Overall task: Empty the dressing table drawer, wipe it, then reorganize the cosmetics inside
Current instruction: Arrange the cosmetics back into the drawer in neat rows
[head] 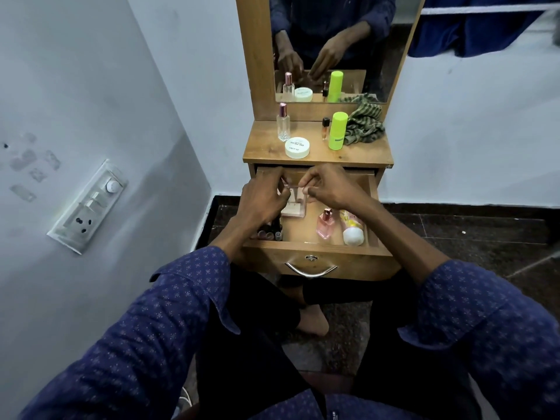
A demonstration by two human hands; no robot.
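Pale blue-grey walls (169, 71) meet in a corner; switchboard (88, 207) on left wall (tape marks above). Dark speckled floor (472, 234). Blue cloth (472, 34) hangs upper right.

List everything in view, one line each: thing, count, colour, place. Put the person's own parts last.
dressing table: one, brown wood, against the wall.
mirror: one, wood-framed, above the top.
clear bottle: one, pink cap, top left.
round jar: one, white, top front.
small vial: one, dark cap, top middle.
green container: one, lime green, top right.
cloth: one, green striped, top right corner.
drawer: one, wood, pulled open.
clear case: one, transparent, held over the drawer.
pink bottle: one, pink, in drawer.
tube: one, cream, white cap, drawer right.
small dark items: several, drawer left; count unclear.
switch panel: one, white, left wall.
left hand: on the case.
right hand: on the case.
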